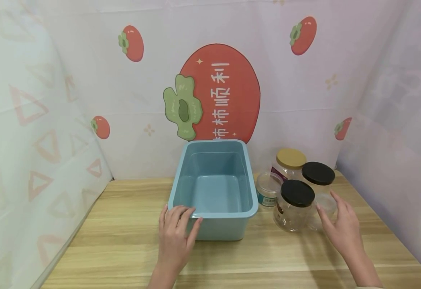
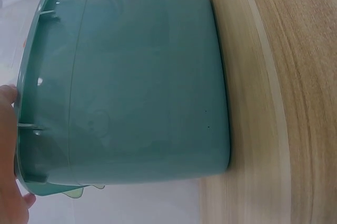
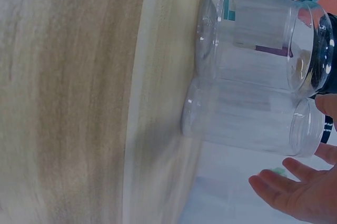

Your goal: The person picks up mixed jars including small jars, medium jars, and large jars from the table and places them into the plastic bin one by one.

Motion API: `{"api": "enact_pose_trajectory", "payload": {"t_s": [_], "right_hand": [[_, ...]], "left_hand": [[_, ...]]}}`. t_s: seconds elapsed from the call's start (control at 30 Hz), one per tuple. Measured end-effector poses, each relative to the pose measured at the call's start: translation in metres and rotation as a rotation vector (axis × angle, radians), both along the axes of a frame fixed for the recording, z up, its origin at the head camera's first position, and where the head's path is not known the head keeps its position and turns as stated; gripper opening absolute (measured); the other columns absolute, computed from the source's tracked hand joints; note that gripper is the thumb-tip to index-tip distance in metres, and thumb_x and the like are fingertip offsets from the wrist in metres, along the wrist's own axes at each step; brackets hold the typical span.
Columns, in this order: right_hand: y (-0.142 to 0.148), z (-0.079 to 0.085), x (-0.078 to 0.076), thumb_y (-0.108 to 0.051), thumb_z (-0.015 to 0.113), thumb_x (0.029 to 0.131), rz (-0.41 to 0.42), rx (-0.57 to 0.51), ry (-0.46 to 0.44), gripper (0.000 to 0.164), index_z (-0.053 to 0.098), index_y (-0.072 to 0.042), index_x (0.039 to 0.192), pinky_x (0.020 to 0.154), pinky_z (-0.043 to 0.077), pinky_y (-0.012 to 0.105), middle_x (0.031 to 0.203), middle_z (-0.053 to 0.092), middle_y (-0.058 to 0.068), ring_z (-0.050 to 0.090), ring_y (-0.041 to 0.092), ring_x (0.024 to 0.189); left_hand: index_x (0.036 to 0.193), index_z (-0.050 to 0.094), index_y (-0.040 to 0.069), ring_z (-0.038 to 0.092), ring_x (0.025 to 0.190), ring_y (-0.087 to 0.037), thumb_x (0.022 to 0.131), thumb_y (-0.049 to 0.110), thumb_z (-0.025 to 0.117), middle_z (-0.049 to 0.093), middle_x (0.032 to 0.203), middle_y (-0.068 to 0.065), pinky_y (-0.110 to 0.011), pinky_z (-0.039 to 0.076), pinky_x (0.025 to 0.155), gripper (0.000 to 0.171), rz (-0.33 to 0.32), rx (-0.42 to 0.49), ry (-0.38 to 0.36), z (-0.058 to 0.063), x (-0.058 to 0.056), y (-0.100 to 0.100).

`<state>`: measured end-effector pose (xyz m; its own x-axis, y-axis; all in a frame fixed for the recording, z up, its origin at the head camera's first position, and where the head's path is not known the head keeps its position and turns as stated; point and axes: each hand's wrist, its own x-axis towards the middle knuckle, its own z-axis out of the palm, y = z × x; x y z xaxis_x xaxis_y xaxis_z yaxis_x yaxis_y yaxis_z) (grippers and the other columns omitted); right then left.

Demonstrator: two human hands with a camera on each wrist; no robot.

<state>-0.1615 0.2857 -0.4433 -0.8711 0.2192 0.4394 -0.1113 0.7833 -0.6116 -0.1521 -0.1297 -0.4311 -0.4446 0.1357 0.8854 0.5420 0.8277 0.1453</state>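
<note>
A light blue plastic bin (image 1: 213,226) stands in the middle of the table, its inside bare. My left hand (image 1: 175,230) holds its front left corner, fingers bent over the rim and thumb at the front. To the right is a group of clear plastic jars. My right hand (image 1: 344,228) is beside a clear-lidded jar (image 3: 247,121), thumb and fingers spread around the lid's level. A black-lidded jar (image 1: 293,214) stands just left of that one. Behind them are another black-lidded jar (image 1: 318,174) and a yellow-lidded jar (image 1: 291,158).
A short clear tub (image 1: 268,200) with a teal label sits between the bin and the jars. Wood-grain table (image 1: 123,241) extends to the left. A fabric backdrop (image 1: 145,92) printed with persimmons hangs behind, and pale fabric sides (image 1: 394,160) close in both ends.
</note>
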Motion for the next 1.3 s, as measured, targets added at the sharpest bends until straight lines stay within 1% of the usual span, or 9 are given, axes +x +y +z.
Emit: {"api": "enact_pose_trajectory", "payload": {"t_s": [0.3, 0.43, 0.63, 0.87, 1.1, 1.13, 1.2, 1.27, 1.3], "right_hand": [[0.001, -0.005, -0.001, -0.021, 0.065, 0.106, -0.002, -0.013, -0.021, 0.067, 0.035, 0.013, 0.155, 0.102, 0.035, 0.082, 0.147, 0.040, 0.047, 0.038, 0.068, 0.132], [0.002, -0.007, -0.002, -0.019, 0.067, 0.104, -0.008, -0.012, -0.006, 0.067, 0.037, 0.014, 0.154, 0.102, 0.036, 0.081, 0.146, 0.041, 0.047, 0.039, 0.067, 0.131], [0.002, -0.011, -0.005, -0.014, 0.069, 0.102, -0.011, -0.003, 0.025, 0.066, 0.038, 0.016, 0.151, 0.096, 0.040, 0.078, 0.142, 0.044, 0.048, 0.045, 0.066, 0.124], [0.003, -0.017, -0.007, -0.009, 0.074, 0.095, -0.001, -0.003, 0.066, 0.072, 0.037, 0.016, 0.152, 0.090, 0.043, 0.074, 0.139, 0.046, 0.048, 0.049, 0.064, 0.117], [0.006, -0.024, -0.010, 0.002, 0.080, 0.086, 0.016, 0.003, 0.100, 0.084, 0.032, 0.014, 0.154, 0.085, 0.044, 0.073, 0.136, 0.048, 0.047, 0.051, 0.063, 0.113], [0.007, -0.025, -0.011, 0.003, 0.081, 0.085, 0.016, 0.005, 0.100, 0.085, 0.032, 0.014, 0.154, 0.083, 0.044, 0.071, 0.135, 0.048, 0.046, 0.053, 0.061, 0.108], [0.007, -0.027, -0.013, 0.004, 0.082, 0.083, 0.006, 0.012, 0.101, 0.087, 0.031, 0.015, 0.154, 0.077, 0.046, 0.062, 0.130, 0.051, 0.045, 0.055, 0.053, 0.094], [0.007, -0.027, -0.013, 0.003, 0.082, 0.084, -0.014, 0.011, 0.090, 0.088, 0.031, 0.015, 0.154, 0.071, 0.045, 0.047, 0.125, 0.054, 0.042, 0.053, 0.040, 0.081], [0.007, -0.027, -0.013, 0.003, 0.082, 0.084, -0.022, 0.002, 0.080, 0.088, 0.031, 0.014, 0.155, 0.070, 0.042, 0.041, 0.125, 0.054, 0.042, 0.051, 0.036, 0.079]], "left_hand": [[0.104, 0.075, 0.004, 0.065, 0.105, -0.031, 0.113, 0.047, 0.045, 0.070, 0.102, -0.009, -0.067, 0.043, 0.104, 0.053, 0.005, -0.017, -0.008, -0.001, 0.001, -0.001], [0.104, 0.075, 0.003, 0.065, 0.106, -0.031, 0.113, 0.046, 0.045, 0.070, 0.102, -0.009, -0.067, 0.043, 0.104, 0.053, 0.000, -0.019, -0.010, -0.002, 0.001, -0.002], [0.105, 0.075, 0.004, 0.066, 0.106, -0.031, 0.113, 0.046, 0.045, 0.071, 0.103, -0.009, -0.066, 0.042, 0.105, 0.052, 0.000, -0.018, -0.009, -0.002, 0.001, -0.002], [0.104, 0.075, 0.004, 0.066, 0.105, -0.030, 0.114, 0.046, 0.045, 0.071, 0.101, -0.009, -0.065, 0.043, 0.105, 0.053, 0.008, -0.029, -0.002, -0.001, 0.000, -0.002], [0.103, 0.075, 0.004, 0.066, 0.104, -0.030, 0.114, 0.046, 0.044, 0.070, 0.101, -0.008, -0.065, 0.044, 0.105, 0.054, 0.015, -0.035, -0.010, -0.002, 0.001, -0.002], [0.103, 0.075, 0.004, 0.066, 0.104, -0.030, 0.114, 0.046, 0.044, 0.070, 0.101, -0.008, -0.065, 0.044, 0.105, 0.054, 0.016, -0.035, -0.008, -0.002, 0.001, -0.002], [0.103, 0.075, 0.004, 0.066, 0.104, -0.030, 0.114, 0.046, 0.044, 0.071, 0.101, -0.008, -0.065, 0.044, 0.104, 0.053, 0.017, -0.036, -0.004, -0.002, 0.000, -0.002], [0.103, 0.075, 0.004, 0.066, 0.104, -0.030, 0.114, 0.046, 0.044, 0.070, 0.101, -0.008, -0.065, 0.045, 0.104, 0.053, 0.017, -0.036, 0.000, -0.002, 0.000, -0.002], [0.103, 0.075, 0.004, 0.066, 0.104, -0.030, 0.114, 0.046, 0.044, 0.070, 0.101, -0.008, -0.065, 0.045, 0.104, 0.053, 0.017, -0.036, 0.001, -0.003, 0.000, -0.002]]}}
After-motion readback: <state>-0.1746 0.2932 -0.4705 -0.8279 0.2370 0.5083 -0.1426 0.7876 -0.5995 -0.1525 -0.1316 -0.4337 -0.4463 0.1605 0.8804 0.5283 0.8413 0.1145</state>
